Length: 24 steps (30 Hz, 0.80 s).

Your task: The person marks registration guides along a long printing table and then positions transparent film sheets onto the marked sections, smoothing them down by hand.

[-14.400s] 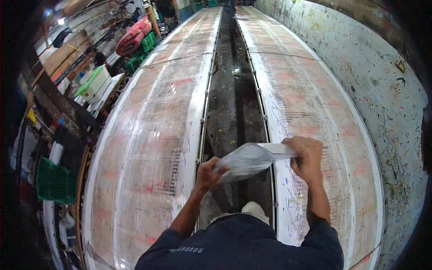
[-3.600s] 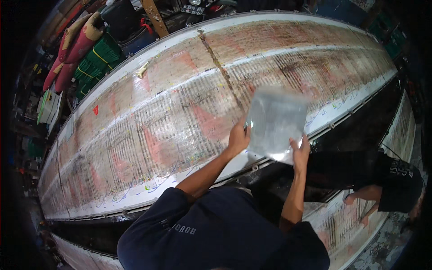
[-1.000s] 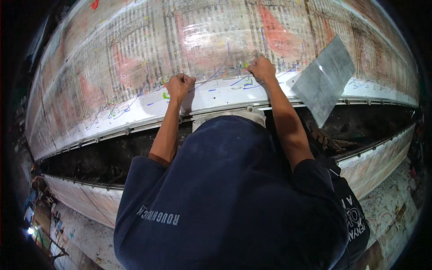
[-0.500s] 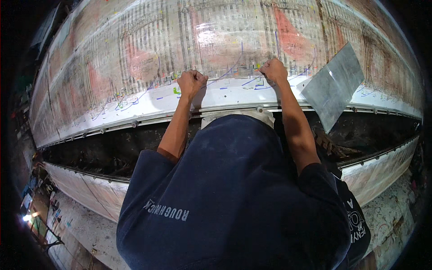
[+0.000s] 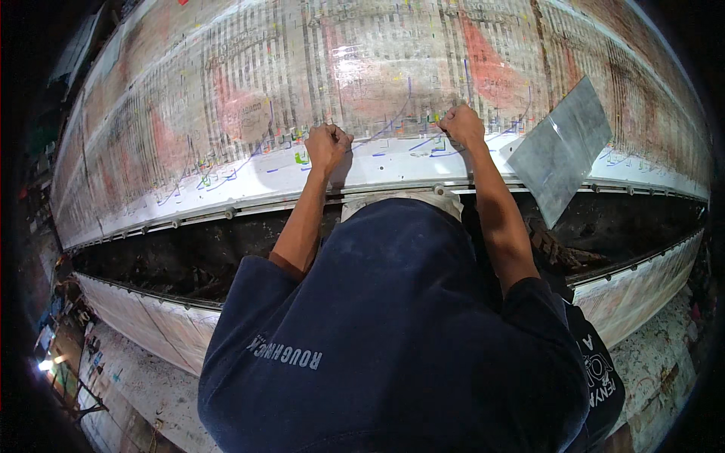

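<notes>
Left hand (image 5: 328,146) and right hand (image 5: 463,125), fingers pressed together, anything pinched unclear, at a table (image 5: 245,175) where a grey sheet (image 5: 563,149) overhangs.

Dark navy shirt (image 5: 393,302), lower centre of frame: one line of pale grey block capitals (image 5: 291,353), inverted and slanting. Black garment (image 5: 613,411), lower right: white capitals (image 5: 600,368) in several sizes, partly hidden. Table surface (image 5: 393,87), upper centre: rows of faded dark lettering, too faint to read.
</notes>
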{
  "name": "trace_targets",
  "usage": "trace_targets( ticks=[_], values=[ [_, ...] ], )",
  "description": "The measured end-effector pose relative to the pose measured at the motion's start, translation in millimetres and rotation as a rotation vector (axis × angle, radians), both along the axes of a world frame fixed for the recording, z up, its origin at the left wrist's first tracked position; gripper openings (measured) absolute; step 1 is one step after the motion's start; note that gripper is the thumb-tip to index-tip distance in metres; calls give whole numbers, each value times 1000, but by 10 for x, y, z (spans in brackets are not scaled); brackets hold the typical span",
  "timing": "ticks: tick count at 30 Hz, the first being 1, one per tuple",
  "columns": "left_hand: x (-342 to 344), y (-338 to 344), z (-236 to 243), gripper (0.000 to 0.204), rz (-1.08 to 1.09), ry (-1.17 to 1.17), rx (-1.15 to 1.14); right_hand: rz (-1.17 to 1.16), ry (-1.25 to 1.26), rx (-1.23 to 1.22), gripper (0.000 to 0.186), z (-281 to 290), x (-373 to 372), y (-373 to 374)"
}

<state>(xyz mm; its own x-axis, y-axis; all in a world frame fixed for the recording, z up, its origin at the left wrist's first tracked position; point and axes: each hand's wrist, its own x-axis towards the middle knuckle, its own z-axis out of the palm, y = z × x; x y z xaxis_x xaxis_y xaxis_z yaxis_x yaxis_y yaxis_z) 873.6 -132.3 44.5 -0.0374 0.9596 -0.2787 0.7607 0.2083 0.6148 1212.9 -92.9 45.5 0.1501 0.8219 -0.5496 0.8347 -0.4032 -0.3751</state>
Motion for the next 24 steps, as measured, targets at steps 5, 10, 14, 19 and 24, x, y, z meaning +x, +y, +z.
trace_targets(
  ticks=[5,10,14,19,24],
  values=[
    [30,-7,-61,21,61,32,34,29,-3,-1,29,27,12,42],
    [58,40,-12,18,22,71,10,19,-14,12,29,6,28,70],
    [352,76,76,25,-24,240,276,66,-128,166,33,214,-176,-38],
    [1038,340,139,44,-415,57,306,239,-144,509,43,57,-303,-349],
    [1312,1064,298,74,-276,209,268,278,-246,477,51,172,-448,-527]
  ],
)
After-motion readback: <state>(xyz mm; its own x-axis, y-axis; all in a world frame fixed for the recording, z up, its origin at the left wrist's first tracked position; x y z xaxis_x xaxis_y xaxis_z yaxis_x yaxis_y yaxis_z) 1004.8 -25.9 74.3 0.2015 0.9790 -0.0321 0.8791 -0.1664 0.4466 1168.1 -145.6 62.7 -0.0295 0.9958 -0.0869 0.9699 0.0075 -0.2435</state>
